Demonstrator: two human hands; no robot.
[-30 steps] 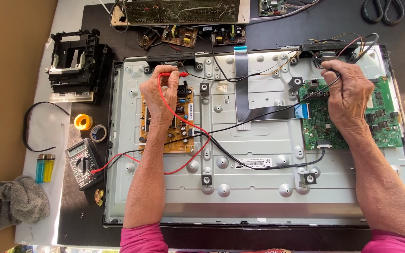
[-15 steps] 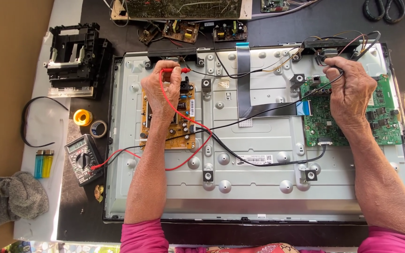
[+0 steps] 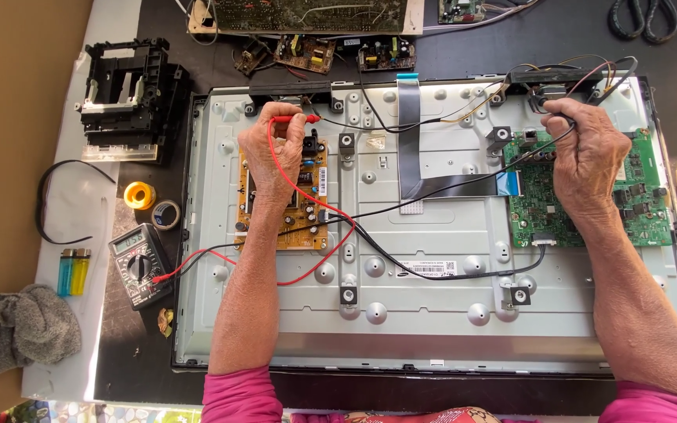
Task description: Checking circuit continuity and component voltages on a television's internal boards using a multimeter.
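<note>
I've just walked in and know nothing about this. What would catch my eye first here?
Most striking is the big grey metal back of an opened flat-screen television, filling the middle of the table. The left hand holds a red test probe above a tan circuit board, while the right hand holds a black probe near a green circuit board. A dark multimeter lies at the left.

Dark worktop (image 3: 511, 47) — white sheet (image 3: 64, 204) at left, tan floor (image 3: 1, 117) beyond

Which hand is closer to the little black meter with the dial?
The left. The left hand is on the tan circuit board, up and right of the meter. The right hand is far across the panel by the green board.
</note>
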